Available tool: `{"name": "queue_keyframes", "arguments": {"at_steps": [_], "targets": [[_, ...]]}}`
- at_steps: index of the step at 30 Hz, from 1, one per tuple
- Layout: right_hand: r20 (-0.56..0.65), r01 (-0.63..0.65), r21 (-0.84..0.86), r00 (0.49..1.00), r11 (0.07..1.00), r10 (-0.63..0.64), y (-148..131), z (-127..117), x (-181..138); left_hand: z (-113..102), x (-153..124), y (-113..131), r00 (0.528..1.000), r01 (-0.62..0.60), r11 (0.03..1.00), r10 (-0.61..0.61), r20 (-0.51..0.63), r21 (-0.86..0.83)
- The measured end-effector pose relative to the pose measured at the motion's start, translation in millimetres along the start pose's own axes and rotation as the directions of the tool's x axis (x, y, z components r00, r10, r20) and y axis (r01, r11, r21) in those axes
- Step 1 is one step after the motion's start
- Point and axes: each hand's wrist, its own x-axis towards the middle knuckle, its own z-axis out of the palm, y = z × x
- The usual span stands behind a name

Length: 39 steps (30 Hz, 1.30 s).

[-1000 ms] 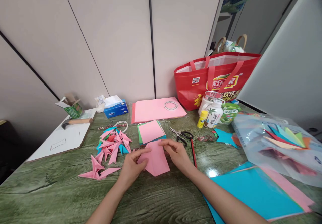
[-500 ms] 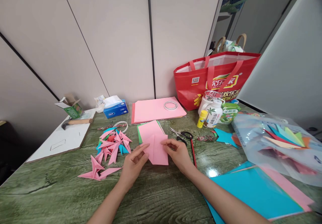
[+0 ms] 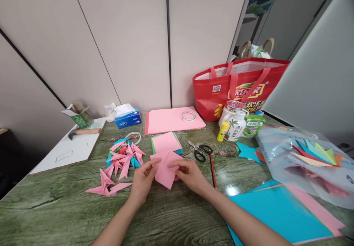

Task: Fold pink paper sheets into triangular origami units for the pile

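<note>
A square of pink paper (image 3: 166, 170) with a crease is held between both hands above the table, turned cornerwise. My left hand (image 3: 144, 179) pinches its left edge between thumb and fingers. On the other side, my right hand (image 3: 189, 176) grips the right part, its fingers lying over the sheet. Just behind is a stack of small coloured squares (image 3: 166, 143), pink on top. Folded pink paper pieces (image 3: 125, 159), mixed with some blue, green and red, lie in a pile to the left. Black-handled scissors (image 3: 200, 154) and a red pencil (image 3: 212, 168) rest right of the stack.
Large pink sheets (image 3: 166, 120) with a tape roll (image 3: 188, 116) lie at the back. A glue stick (image 3: 222, 131), a white bottle (image 3: 235, 126) and a red bag (image 3: 210, 98) stand back right. Blue sheets (image 3: 279, 213) and a plastic bag (image 3: 276, 157) occupy the right; a hammer (image 3: 85, 131) lies left.
The pink paper has been rotated, so a corner now points toward me. My right hand's fingers have moved in over the sheet, and my left hand has shifted slightly.
</note>
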Motion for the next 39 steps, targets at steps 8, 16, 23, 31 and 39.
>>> {"name": "queue_keyframes", "arguments": {"at_steps": [8, 16, 23, 31, 39], "targets": [[0.137, 0.061, -0.295, 0.990, 0.954, -0.021, -2.7, -0.6, -8.9, 0.1, -2.2, 3.4, 1.000, 0.005, 1.000, -0.005, 0.015, 0.001], [0.070, 0.105, -0.324, 0.994, 0.940, -0.087, -4.3, -2.9, -8.7, 1.5, -3.4, 1.9, 0.990, 0.117, 0.965, -0.096, 0.102, -0.233], [0.050, 0.093, -0.261, 0.995, 0.961, -0.083, -2.5, -2.5, -7.7, 0.8, -1.9, 3.9, 0.976, 0.202, 0.923, -0.162, 0.145, -0.328], [0.064, 0.130, -0.307, 0.991, 0.943, -0.116, -6.5, -1.1, -7.4, -0.7, 0.0, 4.3, 0.965, 0.254, 0.907, -0.212, 0.155, -0.335], [0.091, 0.196, -0.338, 0.980, 0.921, -0.175, -9.9, -2.6, -6.8, -0.6, -1.0, 0.8, 0.972, 0.217, 0.933, -0.177, 0.157, -0.288]]}}
